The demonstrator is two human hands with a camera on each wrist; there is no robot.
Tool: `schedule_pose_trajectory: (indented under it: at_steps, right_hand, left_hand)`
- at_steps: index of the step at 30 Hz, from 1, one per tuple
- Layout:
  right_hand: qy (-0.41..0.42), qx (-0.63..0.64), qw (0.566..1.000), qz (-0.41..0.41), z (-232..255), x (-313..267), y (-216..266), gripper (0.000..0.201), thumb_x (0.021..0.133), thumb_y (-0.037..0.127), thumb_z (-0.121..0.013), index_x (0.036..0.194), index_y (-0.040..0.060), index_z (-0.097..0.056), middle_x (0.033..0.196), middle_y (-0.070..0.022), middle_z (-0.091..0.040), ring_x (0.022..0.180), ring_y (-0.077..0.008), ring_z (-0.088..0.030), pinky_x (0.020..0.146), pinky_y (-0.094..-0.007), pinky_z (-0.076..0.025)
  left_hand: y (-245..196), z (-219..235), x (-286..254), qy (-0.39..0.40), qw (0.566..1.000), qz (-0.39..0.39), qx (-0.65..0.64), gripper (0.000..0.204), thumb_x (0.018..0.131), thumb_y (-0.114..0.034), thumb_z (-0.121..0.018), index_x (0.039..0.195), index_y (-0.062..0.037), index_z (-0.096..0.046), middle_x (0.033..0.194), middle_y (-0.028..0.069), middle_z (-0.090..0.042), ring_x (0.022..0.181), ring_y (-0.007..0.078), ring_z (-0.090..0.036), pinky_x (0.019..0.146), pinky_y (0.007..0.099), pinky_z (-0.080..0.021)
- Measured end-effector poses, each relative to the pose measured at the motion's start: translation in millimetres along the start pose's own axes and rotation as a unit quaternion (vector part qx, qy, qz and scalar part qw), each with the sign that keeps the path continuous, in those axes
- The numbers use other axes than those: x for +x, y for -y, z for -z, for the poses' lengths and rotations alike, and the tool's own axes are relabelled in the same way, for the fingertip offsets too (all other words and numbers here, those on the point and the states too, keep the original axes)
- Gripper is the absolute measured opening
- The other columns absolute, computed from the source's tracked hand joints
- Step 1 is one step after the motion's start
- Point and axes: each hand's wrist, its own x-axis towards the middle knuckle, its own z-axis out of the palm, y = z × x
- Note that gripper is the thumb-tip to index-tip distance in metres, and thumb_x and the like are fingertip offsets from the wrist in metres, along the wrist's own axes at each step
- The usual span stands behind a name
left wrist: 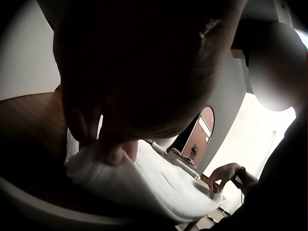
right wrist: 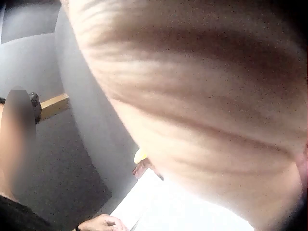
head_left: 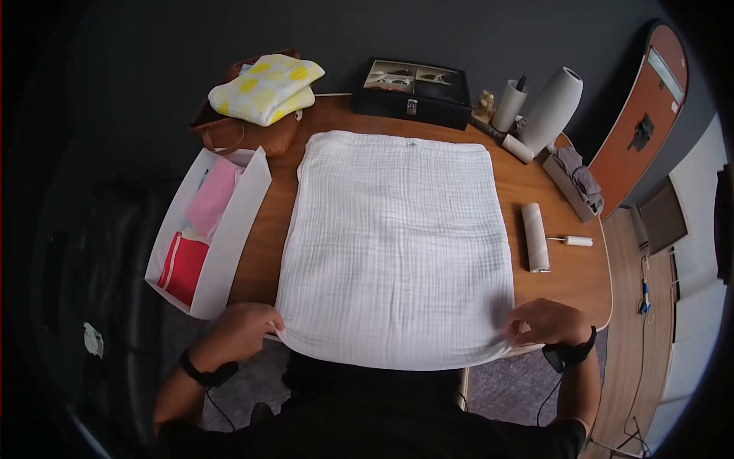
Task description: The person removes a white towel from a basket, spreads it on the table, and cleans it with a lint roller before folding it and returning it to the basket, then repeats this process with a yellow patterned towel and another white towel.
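A white gauzy cloth (head_left: pixel 397 237) lies spread over the wooden table, its near edge sagging past the table's front. My left hand (head_left: pixel 248 329) pinches its near left corner. At the near right corner my right hand (head_left: pixel 549 323) pinches the cloth too. In the left wrist view, the fingertips (left wrist: pixel 115 155) press into the bunched edge of the cloth (left wrist: pixel 159 183), and the right hand (left wrist: pixel 224 175) shows at the far corner. The palm (right wrist: pixel 192 106) fills most of the right wrist view, hiding its fingertips.
Left stands a white box (head_left: pixel 233 264) of folded pink and red cloths. Behind it, a yellow-dotted cloth (head_left: pixel 267 88) tops a brown bag (head_left: pixel 260 139). A black glasses case (head_left: pixel 413 115) sits at the back. Right are a lint roller (head_left: pixel 537 237), white vase (head_left: pixel 552 107) and grey box (head_left: pixel 569 187).
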Motion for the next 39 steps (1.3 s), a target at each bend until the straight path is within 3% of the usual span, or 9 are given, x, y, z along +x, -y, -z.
schedule_pose_trajectory:
  at_steps: [4,9,11,15,16,21,28,34,39]
  right_hand:
    - [0.034,-0.031,0.999,-0.018,12.4,6.0,27.9,0.036,0.088,0.024,-0.089,0.12,0.0103,-0.079,0.105,-0.0061,-0.078,0.101,-0.0227,-0.075,0.091,-0.037,-0.058]
    - [-0.166,-0.053,0.967,0.185,16.5,75.6,31.4,0.035,0.097,0.026,-0.084,0.123,0.005,-0.074,0.125,-0.0137,-0.072,0.12,-0.0331,-0.069,0.103,-0.0437,-0.056]
    - [-0.254,-0.074,0.945,0.193,14.5,120.1,39.9,0.039,0.1,0.026,-0.081,0.13,0.0044,-0.07,0.143,-0.0187,-0.063,0.135,-0.038,-0.062,0.113,-0.0454,-0.053]
    - [-0.369,-0.169,0.909,0.094,14.5,226.3,49.2,0.063,0.106,0.048,-0.068,0.152,0.0072,-0.059,0.167,-0.0232,-0.044,0.158,-0.0401,-0.04,0.126,-0.057,-0.037]
    - [-0.401,-0.221,0.887,0.056,15.5,247.7,46.2,0.069,0.107,0.056,-0.064,0.156,0.0077,-0.056,0.17,-0.0231,-0.041,0.161,-0.0397,-0.036,0.128,-0.0604,-0.033]
    - [-0.412,-0.21,0.885,-0.051,51.9,297.0,13.6,0.083,0.106,0.075,-0.045,0.167,0.0189,-0.046,0.179,-0.012,-0.033,0.168,-0.0367,-0.022,0.133,-0.063,-0.017]
    - [-0.42,-0.189,0.878,-0.126,79.6,315.9,-0.5,0.084,0.106,0.079,-0.039,0.17,0.0247,-0.042,0.18,-0.0045,-0.032,0.169,-0.0314,-0.018,0.136,-0.0559,-0.013]
    - [-0.41,-0.186,0.884,-0.127,82.3,312.4,-1.8,0.084,0.105,0.078,-0.041,0.171,0.0265,-0.041,0.181,-0.0034,-0.03,0.169,-0.0303,-0.017,0.136,-0.0551,-0.014]
    - [-0.418,-0.192,0.879,-0.124,84.0,315.1,-3.1,0.08,0.105,0.075,-0.045,0.169,0.0266,-0.043,0.18,-0.0031,-0.032,0.169,-0.0303,-0.018,0.136,-0.0546,-0.014]
  left_hand:
    - [-5.2,10.0,2.4,0.051,0.998,0.02,-0.02,0.022,0.091,-0.004,-0.076,0.113,-0.004,-0.074,0.101,0.0132,-0.079,0.098,0.0349,-0.077,0.087,0.0427,-0.06]
    - [-25.1,39.9,47.5,0.154,0.988,0.008,-0.023,0.036,0.096,-0.015,-0.08,0.128,-0.0025,-0.069,0.126,0.0164,-0.074,0.117,0.0333,-0.073,0.097,0.0418,-0.058]
    - [-0.9,19.4,92.3,0.069,0.992,-0.098,-0.04,0.04,0.1,-0.021,-0.078,0.132,-0.0006,-0.066,0.138,0.0195,-0.067,0.129,0.0356,-0.067,0.104,0.0433,-0.055]
    - [16.4,-46.4,213.8,-0.133,0.988,-0.047,0.055,0.059,0.106,-0.033,-0.071,0.151,0.0024,-0.056,0.164,0.0253,-0.046,0.152,0.041,-0.045,0.125,0.0483,-0.039]
    - [19.5,-59.0,242.1,-0.119,0.986,0.005,0.114,0.076,0.107,-0.048,-0.065,0.162,0.0017,-0.045,0.176,0.0257,-0.028,0.163,0.043,-0.026,0.131,0.0513,-0.026]
    - [43.5,-67.3,299.7,-0.146,0.974,0.074,0.156,0.1,0.105,-0.067,-0.055,0.173,-0.0012,-0.023,0.182,0.0247,-0.014,0.169,0.04,-0.009,0.135,0.0527,-0.011]
    - [61.3,-51.2,319.7,-0.177,0.97,0.068,0.154,0.103,0.103,-0.071,-0.057,0.173,-0.0024,-0.024,0.182,0.0238,-0.014,0.17,0.0406,-0.007,0.135,0.0537,-0.012]
    - [47.6,-25.0,332.8,-0.07,0.979,0.147,0.12,0.118,0.093,-0.077,-0.066,0.174,-0.0044,-0.022,0.183,0.023,-0.012,0.17,0.0427,-0.002,0.134,0.057,-0.01]
    - [10.4,-16.1,347.1,-0.065,0.976,0.14,0.151,0.105,0.093,-0.072,-0.067,0.168,-0.005,-0.04,0.183,0.0208,-0.017,0.169,0.0391,-0.011,0.135,0.0554,-0.009]
